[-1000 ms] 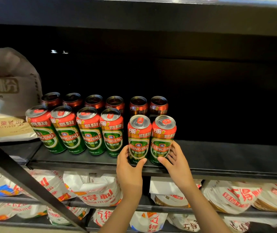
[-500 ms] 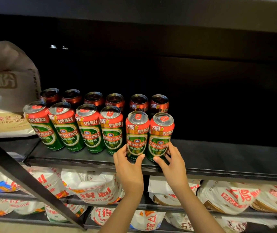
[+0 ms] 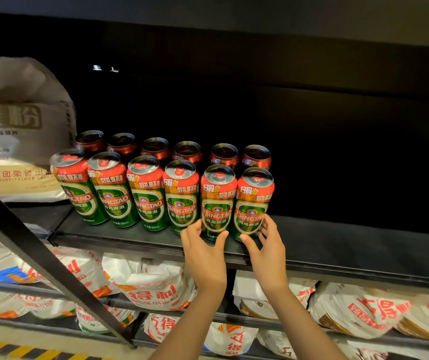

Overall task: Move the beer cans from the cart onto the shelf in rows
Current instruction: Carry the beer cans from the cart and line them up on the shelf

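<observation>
**Both hands at the two rightmost front cans on the shelf**

Left hand: fingers and thumb spread in an open cup around the base of the fifth front can. The thumb tip lies at the can's lower right, the fingers at its lower left. Whether they actually press the can cannot be told.

Right hand: likewise open and cupped about the base of the sixth front can, thumb at the lower left, fingers against the lower right side. Contact appears light; no closed grip is visible.

Both cans stand upright, just beside each other, near the front edge of the black shelf.

Front row: six red and green Tsingtao cans, upright, side by side, running left to right; the four cans to the left adjoin the two at the hands.

Back row: six cans directly behind, in shadow, tops visible.

The shelf is bare to the right of the cans. At its far left stands a pale flour sack.

Lower shelves hold white bags with red print. A dark diagonal bar crosses the near left.
</observation>
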Motion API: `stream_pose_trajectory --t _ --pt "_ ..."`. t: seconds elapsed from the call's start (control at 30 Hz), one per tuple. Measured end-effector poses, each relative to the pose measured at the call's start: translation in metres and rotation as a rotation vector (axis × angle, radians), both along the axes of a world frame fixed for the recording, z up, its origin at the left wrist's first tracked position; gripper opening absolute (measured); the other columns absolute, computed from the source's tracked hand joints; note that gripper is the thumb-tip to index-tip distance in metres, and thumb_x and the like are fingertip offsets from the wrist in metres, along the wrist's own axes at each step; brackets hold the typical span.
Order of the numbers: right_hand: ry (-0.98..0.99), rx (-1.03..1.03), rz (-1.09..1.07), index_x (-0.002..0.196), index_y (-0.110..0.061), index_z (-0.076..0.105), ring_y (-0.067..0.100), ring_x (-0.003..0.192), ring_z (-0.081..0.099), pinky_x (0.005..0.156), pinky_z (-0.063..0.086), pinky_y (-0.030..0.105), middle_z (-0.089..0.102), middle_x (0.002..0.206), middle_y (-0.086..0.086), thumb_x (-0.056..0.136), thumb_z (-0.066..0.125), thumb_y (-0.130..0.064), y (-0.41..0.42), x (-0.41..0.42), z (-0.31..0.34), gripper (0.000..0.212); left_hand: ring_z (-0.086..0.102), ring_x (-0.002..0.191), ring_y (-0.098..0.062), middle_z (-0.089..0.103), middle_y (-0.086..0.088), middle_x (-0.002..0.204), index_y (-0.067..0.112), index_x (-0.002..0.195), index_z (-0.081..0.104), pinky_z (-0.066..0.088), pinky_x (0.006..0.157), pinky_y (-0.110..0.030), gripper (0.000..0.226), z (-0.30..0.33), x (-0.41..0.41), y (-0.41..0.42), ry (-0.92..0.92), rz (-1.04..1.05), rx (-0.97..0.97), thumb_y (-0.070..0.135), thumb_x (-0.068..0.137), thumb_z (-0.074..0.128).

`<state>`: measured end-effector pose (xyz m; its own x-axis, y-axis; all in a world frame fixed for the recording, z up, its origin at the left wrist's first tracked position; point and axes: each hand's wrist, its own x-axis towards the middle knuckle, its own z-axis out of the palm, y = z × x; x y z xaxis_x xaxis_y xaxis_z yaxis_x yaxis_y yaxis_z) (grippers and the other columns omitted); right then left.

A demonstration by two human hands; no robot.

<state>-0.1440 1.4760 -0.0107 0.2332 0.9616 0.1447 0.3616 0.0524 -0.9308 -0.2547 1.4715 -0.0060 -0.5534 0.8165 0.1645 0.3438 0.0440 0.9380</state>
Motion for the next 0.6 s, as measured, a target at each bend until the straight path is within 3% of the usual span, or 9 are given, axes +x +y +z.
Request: stream_pose_trajectory --t 0.13,0.2,0.3,0.6 --pt "-0.022 0.001 -0.011 0.143 -0.024 0.036 -0.016 0.111 0.044 0.087 0.035 -0.001 0.05 0.133 -0.015 0.086 0.067 -0.017 0.0008 -0.0022 -0.0036 0.065 0.055 0.106 -0.018 0.051 -0.001 0.119 0.011 0.123 0.053 0.048 0.079 -0.029 0.051 -0.0088 -0.0026 -0.0032 0.031 -0.031 0.052 0.025 0.078 0.074" --pt "-0.058 0.005 -0.017 0.145 -0.025 0.034 -0.005 0.121 0.044 0.099 0.037 0.014 0.05 0.138 -0.01 0.087 0.066 -0.021 0.0011 -0.0027 -0.0058 0.066 0.055 0.105 -0.017 0.052 -0.001 0.118 0.011 0.124 0.053 0.05 0.083 -0.033 0.052 -0.0095 -0.0028 -0.0032 0.009 -0.027 0.06 0.023 0.078 0.074" --pt "-0.085 0.014 -0.017 0.146 -0.025 0.032 0.004 0.127 0.045 0.104 0.04 0.027 0.05 0.139 -0.006 0.087 0.066 -0.023 0.0015 -0.0023 -0.0074 0.068 0.054 0.103 -0.01 0.054 0.005 0.116 0.015 0.124 0.054 0.045 0.081 -0.026 0.052 -0.0057 -0.0019 -0.0007 -0.061 -0.006 0.045 0.021 0.077 0.076" --pt "-0.18 0.025 -0.02 0.149 -0.021 0.027 0.011 0.13 0.045 0.106 0.043 0.035 0.046 0.143 -0.003 0.09 0.062 -0.026 0.0033 -0.0024 -0.0091 0.069 0.054 0.114 -0.012 0.055 0.003 0.125 0.017 0.128 0.054 0.05 0.086 -0.034 0.054 -0.0084 0.0028 0.0036 -0.063 0.025 0.025 0.023 0.078 0.075"
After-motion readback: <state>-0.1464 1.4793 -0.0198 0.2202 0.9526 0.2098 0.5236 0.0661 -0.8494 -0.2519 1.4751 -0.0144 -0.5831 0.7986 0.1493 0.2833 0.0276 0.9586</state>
